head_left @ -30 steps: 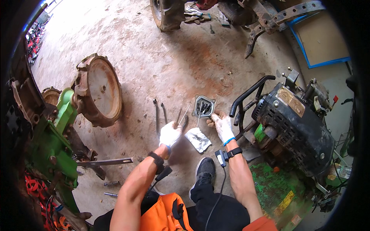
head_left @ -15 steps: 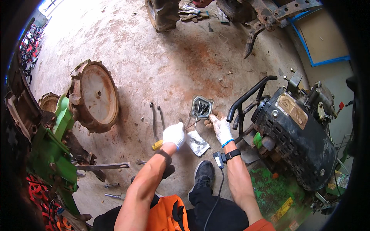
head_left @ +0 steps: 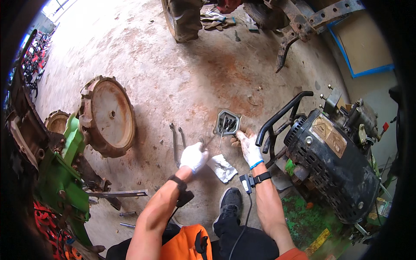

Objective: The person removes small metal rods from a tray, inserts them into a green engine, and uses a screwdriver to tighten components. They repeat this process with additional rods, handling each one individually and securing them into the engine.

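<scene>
My left hand (head_left: 194,157), in a white glove, is closed on a screwdriver; its thin shaft (head_left: 210,140) points toward a square grey metal tray (head_left: 239,119). The handle is hidden by the hand. My right hand (head_left: 250,149), gloved with soiled fingertips, is closed at the tray's near right corner, thumb by the rim. Dark small parts (head_left: 232,123) lie in the tray, and a thin metal rod (head_left: 222,133) sticks out over its near edge. A crumpled white cloth (head_left: 223,168) lies on the floor between my hands.
Two wrenches (head_left: 175,143) lie left of my left hand. At the right stands a black engine (head_left: 331,158) with a bent tube frame (head_left: 281,113). A lugged wheel (head_left: 108,116) and green machine (head_left: 63,184) stand left; gloves (head_left: 216,21) lie far off.
My left hand has shifted slightly, and the screwdriver shaft is at a steeper slant. Its yellow handle, visible before, is now out of sight. My right hand stays by the tray corner.
</scene>
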### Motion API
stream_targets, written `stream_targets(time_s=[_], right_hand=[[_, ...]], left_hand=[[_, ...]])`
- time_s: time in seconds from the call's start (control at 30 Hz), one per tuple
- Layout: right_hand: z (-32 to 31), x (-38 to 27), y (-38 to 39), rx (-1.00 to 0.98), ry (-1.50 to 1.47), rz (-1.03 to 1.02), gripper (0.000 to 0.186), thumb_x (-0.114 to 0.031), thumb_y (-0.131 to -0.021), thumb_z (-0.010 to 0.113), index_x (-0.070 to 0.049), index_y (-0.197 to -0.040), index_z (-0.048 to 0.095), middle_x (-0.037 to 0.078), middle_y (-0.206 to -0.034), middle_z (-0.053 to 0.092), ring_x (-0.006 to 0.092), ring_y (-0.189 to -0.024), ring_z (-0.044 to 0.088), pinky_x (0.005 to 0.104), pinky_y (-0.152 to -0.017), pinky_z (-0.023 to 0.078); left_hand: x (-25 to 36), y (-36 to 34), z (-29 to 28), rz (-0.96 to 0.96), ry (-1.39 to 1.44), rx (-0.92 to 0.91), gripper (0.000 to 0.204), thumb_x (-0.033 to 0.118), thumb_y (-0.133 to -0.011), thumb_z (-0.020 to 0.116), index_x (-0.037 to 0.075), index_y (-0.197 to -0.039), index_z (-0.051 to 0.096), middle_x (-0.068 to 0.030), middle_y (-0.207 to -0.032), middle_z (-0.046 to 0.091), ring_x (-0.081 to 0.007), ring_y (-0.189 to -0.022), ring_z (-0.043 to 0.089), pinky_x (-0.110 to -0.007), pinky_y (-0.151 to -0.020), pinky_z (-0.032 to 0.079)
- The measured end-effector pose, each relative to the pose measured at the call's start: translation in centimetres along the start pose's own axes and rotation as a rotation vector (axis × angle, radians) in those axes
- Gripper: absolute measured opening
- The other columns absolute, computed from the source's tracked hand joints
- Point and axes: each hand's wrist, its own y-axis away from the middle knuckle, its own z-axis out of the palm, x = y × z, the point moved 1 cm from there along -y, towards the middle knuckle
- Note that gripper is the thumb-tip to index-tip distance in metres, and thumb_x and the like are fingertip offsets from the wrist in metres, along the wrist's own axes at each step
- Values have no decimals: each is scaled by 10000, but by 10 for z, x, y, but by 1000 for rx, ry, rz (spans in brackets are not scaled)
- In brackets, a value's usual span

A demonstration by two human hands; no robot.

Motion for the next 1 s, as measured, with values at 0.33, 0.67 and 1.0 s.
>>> stream_targets(time_s=[0.33,0.67,1.0], right_hand=[[22,-9,-19,30,54,19,294,-99,-1089,662,91,-1310,696,123,-1039,782,180,-797,778,277,-656,647],[63,-15,-48,-82,155,96,380,-91,-1094,647,120,-1411,633,149,-1116,784,186,-835,786,287,-661,647],[92,-21,-69,-140,405,26,353,-91,-1079,641,75,-1389,671,121,-1066,784,164,-789,765,291,-667,635]], left_hand=[[11,-97,-77,25,16,151,260,251,-948,658,49,-1057,781,-264,-1061,784,-476,-1037,748,-520,-932,588],[6,-79,-114,-44,151,186,337,339,-1037,707,12,-1013,783,-167,-831,743,-257,-800,728,-426,-793,575],[-11,-10,-134,-124,339,129,322,298,-1050,697,-12,-1099,770,-165,-933,761,-218,-856,705,-391,-831,568]])
